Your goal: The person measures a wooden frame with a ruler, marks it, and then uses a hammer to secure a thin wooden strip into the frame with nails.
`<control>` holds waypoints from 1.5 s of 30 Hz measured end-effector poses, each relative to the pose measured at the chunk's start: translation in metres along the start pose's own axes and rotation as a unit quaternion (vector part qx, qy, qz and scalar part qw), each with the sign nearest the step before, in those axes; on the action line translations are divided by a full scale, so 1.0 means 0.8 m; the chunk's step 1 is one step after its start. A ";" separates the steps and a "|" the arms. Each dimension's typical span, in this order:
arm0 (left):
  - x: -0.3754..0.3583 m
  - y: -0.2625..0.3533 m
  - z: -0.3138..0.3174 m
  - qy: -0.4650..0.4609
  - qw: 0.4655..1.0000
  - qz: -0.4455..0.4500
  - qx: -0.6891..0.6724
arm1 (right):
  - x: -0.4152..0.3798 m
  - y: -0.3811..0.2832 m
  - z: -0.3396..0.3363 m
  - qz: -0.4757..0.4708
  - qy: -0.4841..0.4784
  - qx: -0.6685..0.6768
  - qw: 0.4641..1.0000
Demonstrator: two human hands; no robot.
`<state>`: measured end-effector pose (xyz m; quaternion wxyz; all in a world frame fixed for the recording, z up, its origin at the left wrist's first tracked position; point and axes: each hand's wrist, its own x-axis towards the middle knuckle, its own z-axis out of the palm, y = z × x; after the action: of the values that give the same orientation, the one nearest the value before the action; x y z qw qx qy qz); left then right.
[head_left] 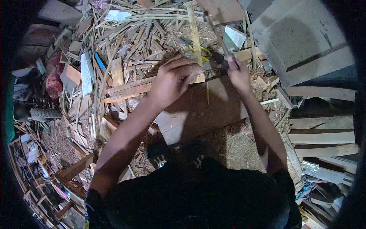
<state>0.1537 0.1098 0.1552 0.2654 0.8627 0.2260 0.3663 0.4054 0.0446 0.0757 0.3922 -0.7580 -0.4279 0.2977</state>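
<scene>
My right hand (239, 75) is closed around the handle of a hammer (218, 35); it is raised, slanting up and to the left, with its small dark head blurred. Beside it, my left hand (172, 81) has its fingers pinched together over the end of a wooden board (129, 88). What the fingertips hold is too small to make out. A narrow pale wood strip (195, 38) runs away from me, its near end close to the left fingertips. Below both hands lies a broad brown panel (206, 105), partly in shadow.
Yellow-handled scissors or pliers (205, 51) lie just beyond the hands. Offcuts and thin strips (148, 30) are heaped at the back and left. A large wooden panel (301, 42) leans at the upper right, above several curved planks (322, 123). A wheel (45, 113) shows at left.
</scene>
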 end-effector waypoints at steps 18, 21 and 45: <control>-0.001 -0.005 -0.001 -0.012 1.000 -0.005 -0.010 | -0.210 -0.078 -0.158 -0.070 -0.095 -0.072 0.990; 0.000 -0.005 0.000 -0.003 1.000 -0.005 -0.013 | -0.214 -0.089 -0.175 -0.182 -0.112 -0.177 0.961; 0.000 -0.007 -0.004 -0.017 0.999 0.032 0.037 | -0.207 -0.076 -0.172 -0.291 -0.063 -0.209 0.931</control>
<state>0.1502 0.1154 0.1537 0.2253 0.8847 0.2067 0.3518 0.4131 -0.1282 0.2176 0.2666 -0.6447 -0.7062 0.1209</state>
